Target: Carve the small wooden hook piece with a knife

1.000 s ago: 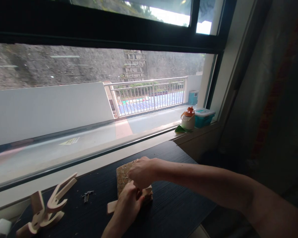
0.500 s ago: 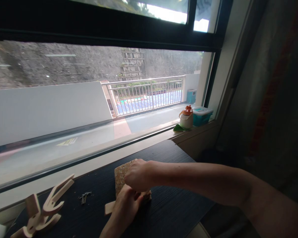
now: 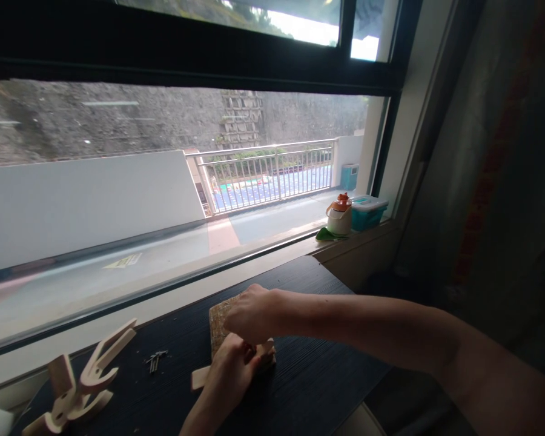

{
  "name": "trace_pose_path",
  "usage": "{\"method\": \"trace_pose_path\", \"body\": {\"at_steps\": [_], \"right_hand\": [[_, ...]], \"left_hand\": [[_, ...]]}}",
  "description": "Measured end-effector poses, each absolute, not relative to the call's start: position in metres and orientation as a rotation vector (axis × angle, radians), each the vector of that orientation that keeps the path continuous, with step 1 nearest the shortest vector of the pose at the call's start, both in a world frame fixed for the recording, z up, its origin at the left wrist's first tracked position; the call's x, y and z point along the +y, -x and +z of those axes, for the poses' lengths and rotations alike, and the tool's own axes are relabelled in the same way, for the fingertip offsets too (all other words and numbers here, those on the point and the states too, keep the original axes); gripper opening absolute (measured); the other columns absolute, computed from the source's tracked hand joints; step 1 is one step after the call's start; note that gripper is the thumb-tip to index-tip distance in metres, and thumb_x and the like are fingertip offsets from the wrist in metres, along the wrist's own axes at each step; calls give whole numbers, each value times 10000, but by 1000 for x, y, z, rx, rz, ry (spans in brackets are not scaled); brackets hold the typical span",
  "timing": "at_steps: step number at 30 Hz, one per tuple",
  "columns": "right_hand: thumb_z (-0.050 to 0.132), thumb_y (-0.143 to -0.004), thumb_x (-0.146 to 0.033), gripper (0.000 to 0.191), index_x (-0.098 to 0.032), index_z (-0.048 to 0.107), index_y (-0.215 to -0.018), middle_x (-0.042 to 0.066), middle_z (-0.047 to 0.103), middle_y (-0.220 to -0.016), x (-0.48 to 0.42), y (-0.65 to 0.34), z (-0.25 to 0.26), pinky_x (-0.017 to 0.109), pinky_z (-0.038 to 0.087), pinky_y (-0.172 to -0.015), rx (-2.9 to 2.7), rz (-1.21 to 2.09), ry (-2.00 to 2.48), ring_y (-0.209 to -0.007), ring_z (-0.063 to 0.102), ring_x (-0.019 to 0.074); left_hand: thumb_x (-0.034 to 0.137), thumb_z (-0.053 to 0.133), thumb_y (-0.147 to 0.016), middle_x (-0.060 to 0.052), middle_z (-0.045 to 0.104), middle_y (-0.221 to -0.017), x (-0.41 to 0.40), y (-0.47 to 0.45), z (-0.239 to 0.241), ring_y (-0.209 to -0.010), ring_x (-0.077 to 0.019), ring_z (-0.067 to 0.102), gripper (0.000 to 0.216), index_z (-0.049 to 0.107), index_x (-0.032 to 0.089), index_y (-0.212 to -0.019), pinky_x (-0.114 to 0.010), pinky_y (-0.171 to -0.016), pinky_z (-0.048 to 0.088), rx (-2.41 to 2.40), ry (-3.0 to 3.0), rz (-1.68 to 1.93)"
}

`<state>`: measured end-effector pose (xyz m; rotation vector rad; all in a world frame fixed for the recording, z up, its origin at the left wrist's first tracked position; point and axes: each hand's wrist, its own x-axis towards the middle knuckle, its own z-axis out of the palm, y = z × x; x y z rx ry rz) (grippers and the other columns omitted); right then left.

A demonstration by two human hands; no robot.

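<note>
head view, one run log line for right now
left hand: holding pale wooden strip | right hand: over brown block, grip hidden | metal fasteners: loose on dark table | hooked wooden pieces: table's left

No text is readable, the yellow triangular sign [image 3: 123, 261] being blurred.

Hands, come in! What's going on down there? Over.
Left hand holds pale wooden piece at rough board. Right hand curled close by, grip hidden. Small metal pins off left, not in the way.
</note>
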<state>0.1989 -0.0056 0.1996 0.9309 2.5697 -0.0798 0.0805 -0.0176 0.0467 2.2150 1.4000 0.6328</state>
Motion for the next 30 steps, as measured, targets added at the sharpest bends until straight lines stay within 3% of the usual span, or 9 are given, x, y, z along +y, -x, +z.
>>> {"method": "trace_pose_path", "body": {"at_steps": [5,10,15,20,25,30], "right_hand": [[616,-734,-135,217,-118,672,-943,65,687,-916,-5,-196,197,276,496,-602,2610,-94,-865,-862,633,204],[610,-714,-174,262,-121,669,-964,105,688,-900,4,-201,183,295,507,-619,2659,-124,-926,-873,642,238],[536,-790,-220,237,-124,670,-959,122,686,-943,0,-204,180,305,516,-674,2684,-157,-1100,-897,641,229],[615,-762,-189,173,-119,673,-910,91,690,-929,-11,-198,196,340,521,-724,2584,-85,-1051,-891,636,223],[624,-759,-165,126,-104,684,-852,103,693,-892,-10,-195,203,324,525,-701,2592,-121,-922,-860,646,233],[629,-733,-135,177,-91,678,-897,90,690,-889,-1,-195,192,324,529,-679,2562,-122,-907,-843,643,224]], "left_hand": [[150,572,-705,-42,653,-755,-18,-82,49,-727,-208,619,103,647,158,-776,-279,-635,437,1440,-2174,606],[134,586,-681,-59,658,-818,-19,-84,52,-809,-226,620,133,634,155,-804,-289,-675,452,1486,-2167,622],[150,580,-687,-62,664,-828,-18,-82,48,-815,-232,621,90,629,165,-761,-300,-695,459,1442,-2175,647],[138,556,-698,-66,674,-834,-17,-82,47,-836,-240,628,156,655,163,-816,-310,-711,463,1400,-2189,635],[162,583,-691,-47,655,-719,-18,-82,49,-721,-227,624,88,651,157,-748,-305,-653,461,1488,-2184,631],[159,589,-686,-47,657,-779,-19,-82,50,-741,-223,630,134,644,166,-809,-299,-654,465,1419,-2183,654]]}}
